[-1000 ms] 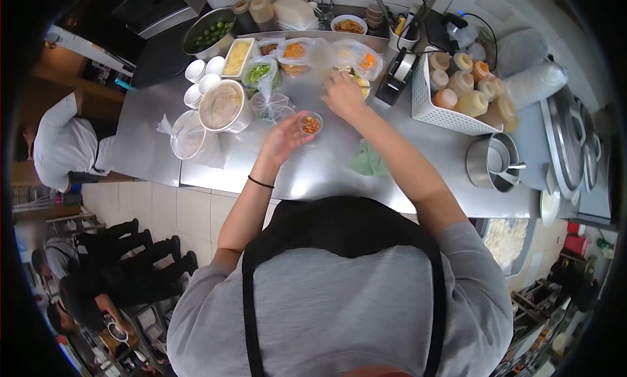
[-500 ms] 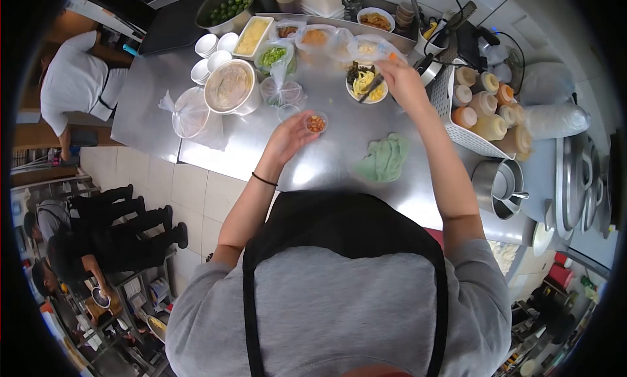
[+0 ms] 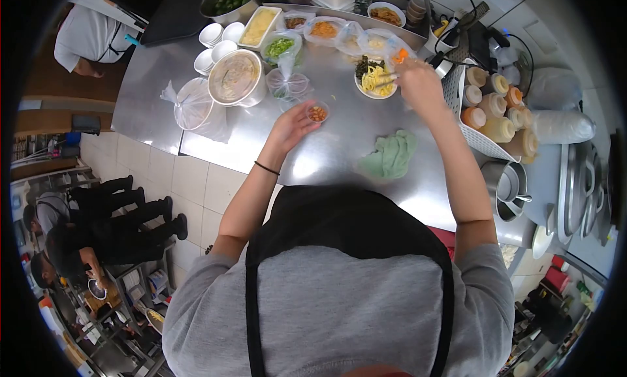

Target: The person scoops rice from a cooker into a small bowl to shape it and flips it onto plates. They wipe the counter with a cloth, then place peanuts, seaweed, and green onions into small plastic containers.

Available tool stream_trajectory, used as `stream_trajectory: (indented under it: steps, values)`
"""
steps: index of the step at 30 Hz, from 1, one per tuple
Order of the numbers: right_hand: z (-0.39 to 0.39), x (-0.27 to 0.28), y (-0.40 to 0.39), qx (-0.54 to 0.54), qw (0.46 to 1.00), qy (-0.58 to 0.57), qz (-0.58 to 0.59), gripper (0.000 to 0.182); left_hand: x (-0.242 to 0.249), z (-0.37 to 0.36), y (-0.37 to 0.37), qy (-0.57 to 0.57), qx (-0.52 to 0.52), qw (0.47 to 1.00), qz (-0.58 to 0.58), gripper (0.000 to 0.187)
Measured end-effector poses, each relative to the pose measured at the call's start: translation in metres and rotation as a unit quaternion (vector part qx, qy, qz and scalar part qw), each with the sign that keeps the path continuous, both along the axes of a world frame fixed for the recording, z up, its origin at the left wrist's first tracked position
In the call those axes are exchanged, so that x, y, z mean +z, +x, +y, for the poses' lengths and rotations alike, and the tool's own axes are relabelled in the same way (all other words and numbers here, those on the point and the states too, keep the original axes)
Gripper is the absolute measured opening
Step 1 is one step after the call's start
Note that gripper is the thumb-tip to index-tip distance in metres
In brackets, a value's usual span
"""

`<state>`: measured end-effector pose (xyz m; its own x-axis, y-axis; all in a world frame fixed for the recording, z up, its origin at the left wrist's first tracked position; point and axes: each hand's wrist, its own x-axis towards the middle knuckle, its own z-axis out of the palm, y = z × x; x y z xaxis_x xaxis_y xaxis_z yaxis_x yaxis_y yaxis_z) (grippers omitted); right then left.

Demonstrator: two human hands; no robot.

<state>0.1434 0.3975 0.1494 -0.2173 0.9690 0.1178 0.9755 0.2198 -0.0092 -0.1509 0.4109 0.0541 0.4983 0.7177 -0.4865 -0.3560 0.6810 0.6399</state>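
My left hand holds a small clear plastic cup with reddish-brown bits like peanuts inside, low over the steel table. My right hand is closed on a thin metal utensil, which looks like tongs; its tip is at the food in a white bowl. Yellow strips and dark shredded food fill that bowl. Orange pieces show just beyond my right fingers. Bags of toppings stand near the bowl, among them chopped greens and orange shreds.
A green cloth lies on the steel table. On the left are a large round tub, a tied bag and small white bowls. At right stands a white basket of sauce bottles. Other people are at left.
My right hand has shifted slightly right and nearer, and the utensil now lies differently over the bowl's yellow strips. The left hand still holds the cup. The view has shifted slightly.
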Motion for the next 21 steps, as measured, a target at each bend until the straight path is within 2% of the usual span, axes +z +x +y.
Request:
stream_trajectory:
  steps: [2, 6, 9, 15, 17, 21]
  values:
    - [0.013, -0.001, 0.000, 0.004, 0.990, 0.140, 0.033, 0.016, -0.006, -0.001, -0.005, -0.005, -0.003, 1.000, -0.002, 0.037]
    - [0.041, -0.025, -0.010, -0.023, 0.987, 0.159, 0.010, 0.015, -0.010, -0.002, -0.003, -0.012, -0.016, 1.000, 0.003, 0.037]
    - [0.050, -0.034, -0.018, -0.055, 0.992, 0.108, 0.018, 0.007, -0.008, -0.001, -0.003, -0.010, -0.009, 1.000, 0.001, 0.037]
    - [0.040, -0.026, -0.007, -0.090, 0.988, 0.107, 0.073, 0.010, -0.005, 0.001, -0.010, -0.001, -0.020, 1.000, -0.016, 0.037]
    - [0.031, -0.016, -0.001, -0.112, 0.980, 0.101, 0.134, 0.011, -0.007, 0.001, -0.009, -0.001, -0.022, 1.000, -0.015, 0.037]
    - [0.013, -0.007, 0.008, -0.092, 0.968, 0.154, 0.175, 0.011, -0.010, 0.000, -0.006, -0.003, -0.012, 1.000, -0.012, 0.037]
